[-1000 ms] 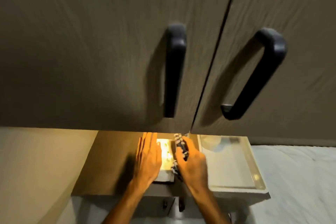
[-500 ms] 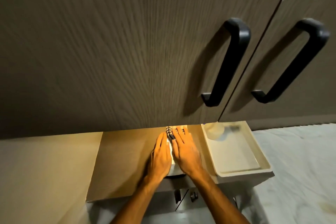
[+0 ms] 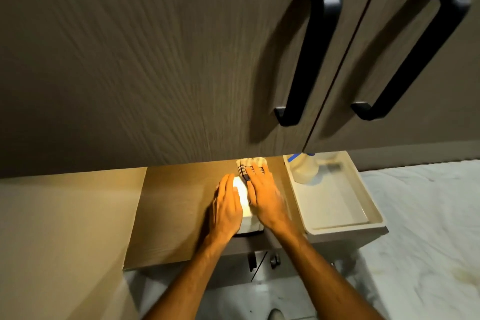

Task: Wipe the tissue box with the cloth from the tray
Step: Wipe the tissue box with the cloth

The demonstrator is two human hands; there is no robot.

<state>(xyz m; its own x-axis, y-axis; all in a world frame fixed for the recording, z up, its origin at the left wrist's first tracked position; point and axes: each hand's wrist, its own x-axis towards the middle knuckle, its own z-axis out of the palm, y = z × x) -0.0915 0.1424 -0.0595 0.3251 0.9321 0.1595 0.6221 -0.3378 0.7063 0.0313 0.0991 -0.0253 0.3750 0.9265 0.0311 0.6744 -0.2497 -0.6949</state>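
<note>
A white tissue box (image 3: 243, 200) stands on the brown counter (image 3: 176, 210) under a bright light. My left hand (image 3: 226, 209) lies flat against the box's left side with fingers stretched out. My right hand (image 3: 263, 199) presses a white cloth with dark stripes (image 3: 249, 165) onto the top right of the box; the cloth's far end sticks out beyond my fingertips. The cream tray (image 3: 335, 205) sits just right of the box, apart from my right hand.
A pale spray bottle with a blue top (image 3: 305, 169) stands in the tray's far left corner. Dark cabinet doors with black handles (image 3: 309, 54) hang low over the counter's back. Marble floor (image 3: 428, 241) lies to the right, a lower cabinet below the counter edge.
The view has swung left and closer. My right hand with the cloth has slid from the box's right side onto its top and toward the back. My left hand stays on the box's left side.
</note>
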